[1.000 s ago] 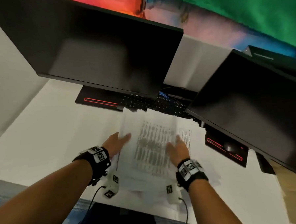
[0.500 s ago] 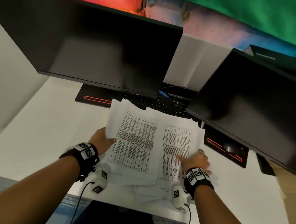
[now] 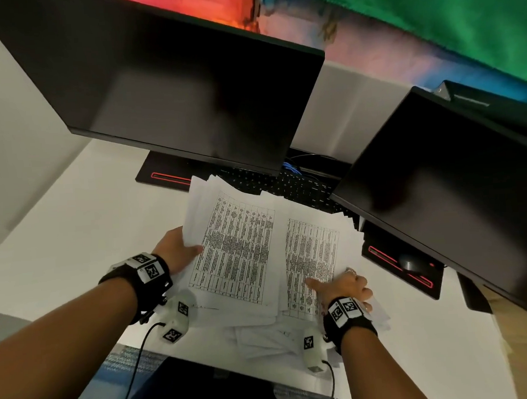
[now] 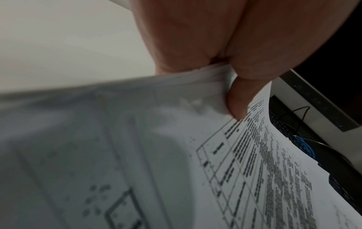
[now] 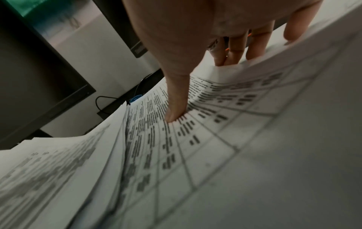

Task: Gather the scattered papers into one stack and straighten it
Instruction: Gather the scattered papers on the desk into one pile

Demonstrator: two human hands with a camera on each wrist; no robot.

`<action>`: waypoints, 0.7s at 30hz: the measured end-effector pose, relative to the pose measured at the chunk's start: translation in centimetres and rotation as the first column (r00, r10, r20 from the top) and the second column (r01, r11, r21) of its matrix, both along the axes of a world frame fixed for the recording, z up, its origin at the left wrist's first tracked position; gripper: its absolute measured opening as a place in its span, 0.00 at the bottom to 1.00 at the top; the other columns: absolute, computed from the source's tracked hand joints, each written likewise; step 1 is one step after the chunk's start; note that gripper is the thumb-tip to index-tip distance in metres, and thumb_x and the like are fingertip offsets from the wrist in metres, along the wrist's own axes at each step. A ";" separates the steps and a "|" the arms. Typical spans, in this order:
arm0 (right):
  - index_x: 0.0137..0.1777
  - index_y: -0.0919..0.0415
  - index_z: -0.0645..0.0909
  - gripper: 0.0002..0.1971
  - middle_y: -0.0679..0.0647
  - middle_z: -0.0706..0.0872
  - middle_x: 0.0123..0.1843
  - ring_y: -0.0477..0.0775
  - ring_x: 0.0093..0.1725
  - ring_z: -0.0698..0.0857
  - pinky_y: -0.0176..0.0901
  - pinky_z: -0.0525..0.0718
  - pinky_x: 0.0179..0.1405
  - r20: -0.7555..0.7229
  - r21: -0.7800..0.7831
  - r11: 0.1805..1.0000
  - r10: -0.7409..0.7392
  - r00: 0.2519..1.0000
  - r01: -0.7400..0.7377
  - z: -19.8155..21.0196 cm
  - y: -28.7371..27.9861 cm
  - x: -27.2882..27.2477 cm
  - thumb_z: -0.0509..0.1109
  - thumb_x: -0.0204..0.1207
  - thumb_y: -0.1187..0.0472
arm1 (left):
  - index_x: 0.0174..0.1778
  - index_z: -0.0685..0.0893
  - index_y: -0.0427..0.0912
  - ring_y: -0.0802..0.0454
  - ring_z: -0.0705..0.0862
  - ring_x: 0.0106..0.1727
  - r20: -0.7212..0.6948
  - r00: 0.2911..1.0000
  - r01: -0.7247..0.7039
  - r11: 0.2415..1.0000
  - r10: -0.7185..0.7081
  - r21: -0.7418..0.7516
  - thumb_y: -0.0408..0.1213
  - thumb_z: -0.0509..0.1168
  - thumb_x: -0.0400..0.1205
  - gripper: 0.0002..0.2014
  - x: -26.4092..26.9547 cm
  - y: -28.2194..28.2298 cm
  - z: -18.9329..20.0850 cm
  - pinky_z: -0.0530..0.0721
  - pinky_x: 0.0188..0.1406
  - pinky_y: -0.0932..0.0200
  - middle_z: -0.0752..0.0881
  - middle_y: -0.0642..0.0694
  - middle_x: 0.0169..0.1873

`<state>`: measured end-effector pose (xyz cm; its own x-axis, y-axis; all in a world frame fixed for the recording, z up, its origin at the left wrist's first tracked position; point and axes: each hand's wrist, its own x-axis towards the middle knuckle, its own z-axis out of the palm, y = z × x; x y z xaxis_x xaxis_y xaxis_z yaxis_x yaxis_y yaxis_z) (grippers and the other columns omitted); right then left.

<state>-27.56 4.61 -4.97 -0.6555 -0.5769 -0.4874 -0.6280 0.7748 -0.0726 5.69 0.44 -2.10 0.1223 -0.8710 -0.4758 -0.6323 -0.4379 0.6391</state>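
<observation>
The left hand (image 3: 173, 253) pinched the left edge of the papers (image 3: 243, 240) (several sheets at once), thumb on top. The loose, fanned pile lay on the white desk (image 3: 74, 227) before the keyboard (image 3: 289, 185), between two dark monitors. The right hand (image 3: 343, 286) gripped the pile's right edge, thumb pressing the printed table.

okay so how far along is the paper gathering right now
Partly done: most sheets are pulled into two overlapping bundles. In hand: the left hand pinches the left bundle; the right hand grips the right bundle. Left: merging them, collecting loose sheets underneath, squaring edges.
</observation>
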 end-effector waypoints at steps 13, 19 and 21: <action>0.55 0.61 0.83 0.07 0.57 0.86 0.46 0.55 0.46 0.82 0.49 0.85 0.51 0.039 -0.596 0.797 0.152 0.988 -0.099 10.6 -0.5 -1.2 0.71 0.81 0.60 | 0.64 0.81 0.38 0.41 0.84 0.55 0.009 1.000 0.008 0.999 -0.009 0.042 0.36 0.70 0.81 0.16 1.3 0.3 -0.2 0.80 0.51 0.51 0.87 0.39 0.56; 0.53 0.55 0.85 0.05 0.51 0.84 0.41 0.64 0.51 0.85 0.53 0.85 0.52 -0.075 -0.833 0.528 0.187 0.979 -0.165 20.4 -1.2 -2.7 0.74 0.78 0.60 | 0.62 0.81 0.36 0.43 0.83 0.51 0.030 0.998 0.057 0.998 -0.058 0.020 0.34 0.69 0.81 0.14 0.4 0.1 -0.7 0.79 0.47 0.54 0.87 0.38 0.54; 0.54 0.56 0.85 0.08 0.51 0.87 0.43 0.60 0.51 0.88 0.56 0.88 0.56 -0.034 -0.853 0.503 0.206 0.978 -0.136 21.7 -1.4 -3.3 0.76 0.77 0.61 | 0.62 0.82 0.36 0.45 0.81 0.50 0.045 0.995 0.094 0.996 -0.094 -0.004 0.34 0.69 0.80 0.14 0.0 0.0 -0.7 0.76 0.47 0.57 0.86 0.39 0.54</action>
